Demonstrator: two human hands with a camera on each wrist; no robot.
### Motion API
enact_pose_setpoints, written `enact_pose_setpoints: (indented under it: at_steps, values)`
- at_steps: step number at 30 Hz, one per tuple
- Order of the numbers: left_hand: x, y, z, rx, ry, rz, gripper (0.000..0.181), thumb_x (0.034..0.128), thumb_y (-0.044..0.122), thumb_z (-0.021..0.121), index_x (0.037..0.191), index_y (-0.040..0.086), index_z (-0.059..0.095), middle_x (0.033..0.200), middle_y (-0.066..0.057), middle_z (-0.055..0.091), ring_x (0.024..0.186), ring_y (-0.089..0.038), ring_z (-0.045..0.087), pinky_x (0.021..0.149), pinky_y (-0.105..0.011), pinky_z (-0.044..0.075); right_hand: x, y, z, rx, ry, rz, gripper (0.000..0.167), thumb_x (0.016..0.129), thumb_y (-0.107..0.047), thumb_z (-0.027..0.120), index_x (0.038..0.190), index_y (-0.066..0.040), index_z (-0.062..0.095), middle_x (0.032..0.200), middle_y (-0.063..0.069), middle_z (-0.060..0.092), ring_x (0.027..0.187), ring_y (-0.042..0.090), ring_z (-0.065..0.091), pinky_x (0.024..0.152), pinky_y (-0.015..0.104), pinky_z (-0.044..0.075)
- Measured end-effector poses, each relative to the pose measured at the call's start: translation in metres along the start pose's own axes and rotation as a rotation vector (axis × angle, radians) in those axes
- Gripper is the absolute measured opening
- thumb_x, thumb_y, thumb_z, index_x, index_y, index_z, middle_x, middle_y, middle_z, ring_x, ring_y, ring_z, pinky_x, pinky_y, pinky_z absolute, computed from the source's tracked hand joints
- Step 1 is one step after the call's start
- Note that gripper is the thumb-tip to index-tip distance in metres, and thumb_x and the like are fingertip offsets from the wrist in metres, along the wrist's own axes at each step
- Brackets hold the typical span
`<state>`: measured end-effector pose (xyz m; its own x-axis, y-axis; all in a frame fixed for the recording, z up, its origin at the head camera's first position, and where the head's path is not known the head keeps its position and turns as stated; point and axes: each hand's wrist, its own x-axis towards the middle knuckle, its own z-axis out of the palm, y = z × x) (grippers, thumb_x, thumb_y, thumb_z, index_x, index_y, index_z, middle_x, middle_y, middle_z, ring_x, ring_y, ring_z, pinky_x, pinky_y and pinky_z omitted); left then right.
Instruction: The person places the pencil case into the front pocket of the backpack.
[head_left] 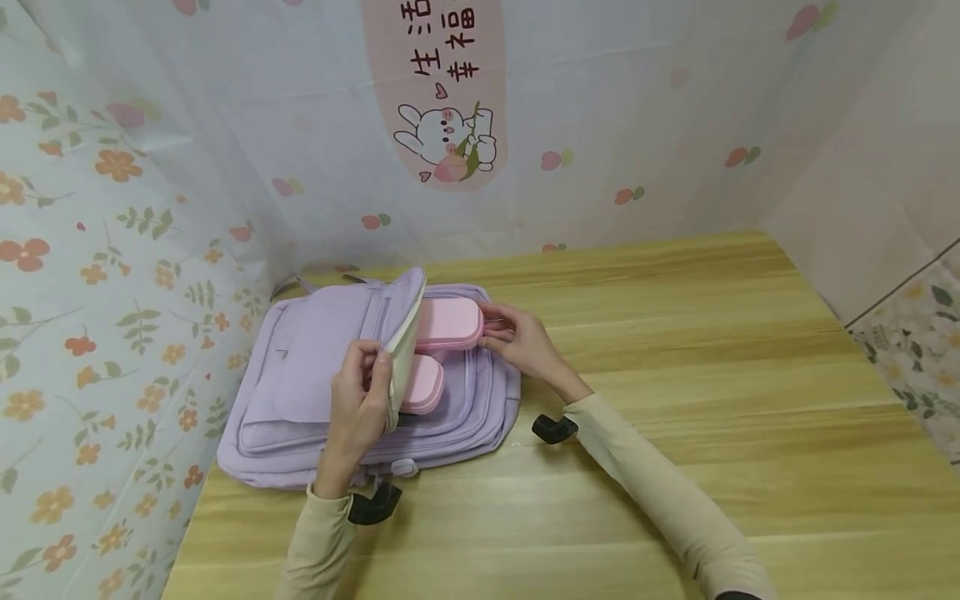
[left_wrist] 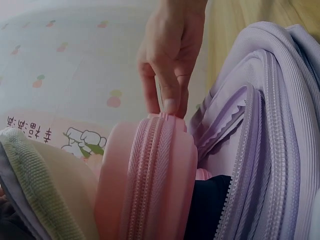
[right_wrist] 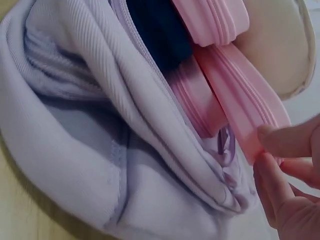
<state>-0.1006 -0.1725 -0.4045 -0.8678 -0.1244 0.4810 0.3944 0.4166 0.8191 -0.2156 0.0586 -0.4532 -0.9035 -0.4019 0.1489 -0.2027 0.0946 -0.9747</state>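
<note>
A lilac backpack point(head_left: 315, 358) lies on the table with its zip compartment open. My left hand point(head_left: 356, 408) grips the edge of its front flap point(head_left: 405, 342) and holds it raised. With thumb and fingers my right hand point(head_left: 528, 342) pinches the end of a pink zip case point(head_left: 450, 323), which sticks partly out of the opening. A second pink case point(head_left: 423, 385) sits nearer to me in the compartment. The right wrist view shows another pink case point(right_wrist: 197, 95) beneath the pinched one, beside a dark blue item point(right_wrist: 155, 35). The flap hides the cases' other ends.
The wood-patterned table point(head_left: 675, 350) extends to the right of the backpack. A printed curtain point(head_left: 585, 108) hangs along the back, and a floral one point(head_left: 97, 275) stands close to the backpack's left side. A side-release buckle point(head_left: 405, 467) lies at its near edge.
</note>
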Motion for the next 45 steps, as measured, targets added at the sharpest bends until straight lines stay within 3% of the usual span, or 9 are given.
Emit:
enact_pose_setpoints:
  at_steps: [8, 19, 25, 29, 33, 36, 40, 45]
  values:
    - [0.002, -0.001, 0.0, -0.015, -0.024, -0.044, 0.012, 0.1012, 0.002, 0.051, 0.103, -0.008, 0.057, 0.078, -0.02, 0.066, 0.061, -0.001, 0.054, 0.053, -0.014, 0.045, 0.012, -0.005, 0.01, -0.055, 0.028, 0.004, 0.047, 0.085, 0.01, 0.074, 0.129, 0.014, 0.058, 0.124, 0.03, 0.065, 0.111, 0.04, 0.068, 0.092, 0.025, 0.058]
    - [0.008, -0.004, 0.0, -0.012, -0.088, 0.022, 0.009, 0.1012, 0.0, 0.051, 0.102, -0.007, 0.057, 0.072, -0.013, 0.062, 0.057, -0.001, 0.049, 0.048, -0.016, 0.04, 0.024, -0.004, 0.034, -0.008, 0.053, -0.026, 0.041, 0.079, 0.011, 0.079, 0.118, 0.014, 0.065, 0.113, 0.03, 0.07, 0.1, 0.04, 0.073, 0.082, 0.025, 0.061]
    - [0.01, -0.005, 0.003, 0.087, -0.092, 0.044, 0.008, 0.1007, 0.002, 0.052, 0.101, -0.004, 0.058, 0.07, -0.009, 0.061, 0.056, -0.004, 0.048, 0.049, -0.016, 0.04, 0.023, 0.0, 0.039, -0.012, 0.024, -0.055, 0.046, 0.083, 0.008, 0.077, 0.126, 0.012, 0.062, 0.121, 0.029, 0.068, 0.102, 0.039, 0.072, 0.084, 0.026, 0.06]
    - [0.011, -0.001, 0.013, 0.232, -0.104, 0.143, 0.009, 0.0979, 0.004, 0.057, 0.102, -0.003, 0.061, 0.079, -0.013, 0.069, 0.062, -0.013, 0.058, 0.054, -0.024, 0.05, 0.016, 0.0, 0.029, -0.054, 0.017, -0.042, 0.045, 0.086, 0.009, 0.073, 0.13, 0.011, 0.061, 0.126, 0.028, 0.067, 0.105, 0.039, 0.071, 0.087, 0.025, 0.059]
    - [0.011, 0.003, 0.027, 0.361, -0.118, 0.275, 0.009, 0.0932, 0.005, 0.062, 0.098, -0.003, 0.062, 0.101, -0.019, 0.074, 0.083, -0.029, 0.071, 0.07, -0.041, 0.059, 0.008, -0.004, 0.015, -0.085, 0.052, -0.022, 0.042, 0.087, 0.01, 0.069, 0.128, 0.012, 0.061, 0.124, 0.028, 0.068, 0.103, 0.038, 0.071, 0.087, 0.027, 0.06]
    - [0.01, 0.002, 0.035, 0.444, -0.127, 0.34, 0.008, 0.0894, 0.006, 0.065, 0.092, -0.001, 0.062, 0.111, -0.022, 0.071, 0.098, -0.037, 0.069, 0.083, -0.048, 0.058, 0.003, -0.007, 0.006, -0.095, 0.066, -0.021, 0.04, 0.087, 0.009, 0.069, 0.127, 0.012, 0.062, 0.123, 0.028, 0.068, 0.103, 0.038, 0.071, 0.087, 0.028, 0.06]
    - [0.008, -0.004, 0.044, 0.523, -0.157, 0.401, 0.009, 0.0872, 0.006, 0.065, 0.085, 0.002, 0.057, 0.115, -0.024, 0.067, 0.105, -0.042, 0.064, 0.093, -0.05, 0.055, -0.003, -0.005, -0.007, -0.136, 0.068, -0.033, 0.038, 0.089, 0.004, 0.069, 0.126, 0.011, 0.063, 0.121, 0.026, 0.07, 0.101, 0.038, 0.072, 0.084, 0.03, 0.061]
    - [0.004, -0.01, 0.051, 0.595, -0.202, 0.455, 0.009, 0.0889, 0.008, 0.065, 0.089, 0.0, 0.06, 0.122, -0.026, 0.064, 0.114, -0.044, 0.061, 0.102, -0.053, 0.051, -0.016, 0.001, -0.022, -0.203, 0.069, -0.023, 0.037, 0.09, -0.002, 0.07, 0.126, 0.009, 0.064, 0.12, 0.024, 0.071, 0.098, 0.036, 0.073, 0.081, 0.033, 0.062]
